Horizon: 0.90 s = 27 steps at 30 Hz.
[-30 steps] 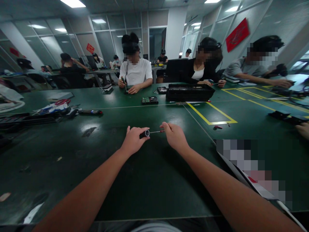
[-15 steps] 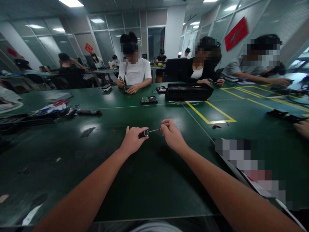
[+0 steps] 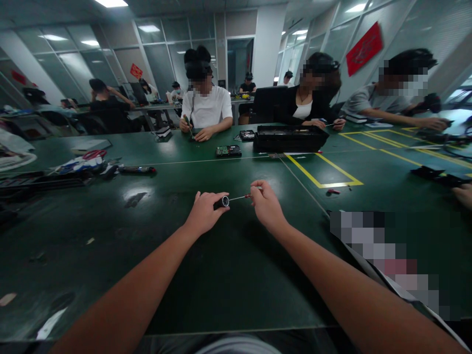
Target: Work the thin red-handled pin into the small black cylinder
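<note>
My left hand [image 3: 204,211] is closed round a small black cylinder [image 3: 221,202] whose pale-ringed round end faces right. A screwdriver [image 3: 239,197] with a thin metal shaft and a reddish handle is pinched in my right hand [image 3: 266,202]. Its shaft points left, and the tip meets or lies close to the ringed end; whether it goes inside I cannot tell. Most of the handle is hidden by my fingers. Both hands are held over the green table [image 3: 228,275], near its middle.
A circuit-board device [image 3: 228,151] and a long black housing [image 3: 290,139] lie ahead, before co-workers seated opposite. At left are a dark tool [image 3: 137,170] and a pile of cables and parts [image 3: 83,164]. A small red piece [image 3: 333,191] lies right, beyond a blurred-out sheet [image 3: 387,265].
My right hand has shifted slightly right with the screwdriver, and a little more of its reddish end shows. The cylinder in my left hand stays nearly in place; the view has moved slightly.
</note>
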Each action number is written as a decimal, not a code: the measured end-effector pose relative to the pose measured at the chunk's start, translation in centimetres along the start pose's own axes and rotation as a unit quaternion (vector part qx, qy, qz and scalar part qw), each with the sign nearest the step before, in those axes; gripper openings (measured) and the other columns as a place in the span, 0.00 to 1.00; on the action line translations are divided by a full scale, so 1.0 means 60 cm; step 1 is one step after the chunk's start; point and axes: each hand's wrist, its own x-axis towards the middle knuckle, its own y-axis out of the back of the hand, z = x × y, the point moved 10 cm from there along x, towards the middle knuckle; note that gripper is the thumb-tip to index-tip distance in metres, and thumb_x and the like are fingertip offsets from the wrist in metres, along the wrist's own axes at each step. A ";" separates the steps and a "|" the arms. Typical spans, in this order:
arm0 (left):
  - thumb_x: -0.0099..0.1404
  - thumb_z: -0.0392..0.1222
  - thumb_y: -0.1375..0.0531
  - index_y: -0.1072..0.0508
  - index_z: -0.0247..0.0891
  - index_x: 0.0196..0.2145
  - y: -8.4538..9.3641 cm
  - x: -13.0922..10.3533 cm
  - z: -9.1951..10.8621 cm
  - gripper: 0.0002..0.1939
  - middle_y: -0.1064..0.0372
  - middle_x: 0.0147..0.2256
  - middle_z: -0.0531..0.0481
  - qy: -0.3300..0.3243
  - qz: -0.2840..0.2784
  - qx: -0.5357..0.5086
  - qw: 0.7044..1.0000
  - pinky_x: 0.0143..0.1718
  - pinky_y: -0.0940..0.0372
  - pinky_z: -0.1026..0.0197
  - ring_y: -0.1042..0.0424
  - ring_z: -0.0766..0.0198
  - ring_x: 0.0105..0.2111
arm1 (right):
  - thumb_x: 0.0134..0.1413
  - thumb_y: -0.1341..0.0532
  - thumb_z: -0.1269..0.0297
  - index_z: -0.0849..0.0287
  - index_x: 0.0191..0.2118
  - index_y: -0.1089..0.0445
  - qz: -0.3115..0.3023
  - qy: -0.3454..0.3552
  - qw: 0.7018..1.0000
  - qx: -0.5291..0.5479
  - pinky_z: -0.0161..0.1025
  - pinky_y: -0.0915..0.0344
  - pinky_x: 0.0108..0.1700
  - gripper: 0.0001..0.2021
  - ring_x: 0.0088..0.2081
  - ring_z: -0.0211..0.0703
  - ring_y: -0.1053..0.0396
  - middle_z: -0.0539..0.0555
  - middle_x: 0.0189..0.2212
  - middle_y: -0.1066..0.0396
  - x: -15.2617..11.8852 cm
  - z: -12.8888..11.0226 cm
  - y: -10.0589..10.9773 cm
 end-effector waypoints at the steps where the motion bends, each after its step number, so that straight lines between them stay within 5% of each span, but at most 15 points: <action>1: 0.67 0.46 0.37 0.28 0.48 0.57 0.001 0.000 0.001 0.21 0.25 0.44 0.49 -0.001 0.002 0.002 1.000 0.64 0.52 0.34 0.31 0.52 0.49 | 0.61 0.46 0.57 0.54 0.45 0.37 -0.002 -0.007 1.000 0.021 0.42 0.36 0.36 0.10 0.32 0.43 0.33 0.49 0.32 0.30 0.001 0.004 -0.001; 9: 0.67 0.45 0.37 0.28 0.47 0.57 0.003 -0.001 0.013 0.21 0.25 0.44 0.49 -0.019 0.000 0.001 1.000 0.63 0.50 0.35 0.31 0.53 0.48 | 0.61 0.42 0.52 0.57 0.40 0.34 -0.003 -0.003 0.995 0.096 0.43 0.32 0.40 0.12 0.34 0.42 0.30 0.53 0.33 0.28 0.001 0.000 -0.009; 13: 0.69 0.45 0.39 0.30 0.49 0.59 0.006 0.001 0.027 0.21 0.28 0.49 0.47 -0.049 0.003 0.027 0.998 0.65 0.52 0.35 0.33 0.52 0.53 | 0.64 0.48 0.49 0.54 0.34 0.36 0.078 -0.077 0.986 0.128 0.41 0.33 0.30 0.15 0.28 0.42 0.33 0.52 0.27 0.31 0.006 0.035 0.019; 16: 0.69 0.46 0.39 0.31 0.49 0.60 0.004 0.003 0.016 0.22 0.28 0.50 0.47 -0.029 -0.004 0.040 0.999 0.65 0.53 0.33 0.34 0.51 0.53 | 0.64 0.47 0.49 0.53 0.33 0.37 0.123 -0.067 0.986 0.096 0.41 0.34 0.29 0.14 0.29 0.44 0.32 0.52 0.28 0.31 0.007 0.033 0.042; 27: 0.68 0.47 0.38 0.30 0.48 0.59 -0.003 0.001 0.015 0.22 0.27 0.46 0.49 -0.019 -0.021 0.003 1.000 0.65 0.52 0.34 0.32 0.53 0.50 | 0.65 0.48 0.49 0.54 0.38 0.35 0.048 -0.009 0.995 0.090 0.39 0.36 0.32 0.14 0.28 0.41 0.34 0.49 0.27 0.33 0.000 0.004 0.013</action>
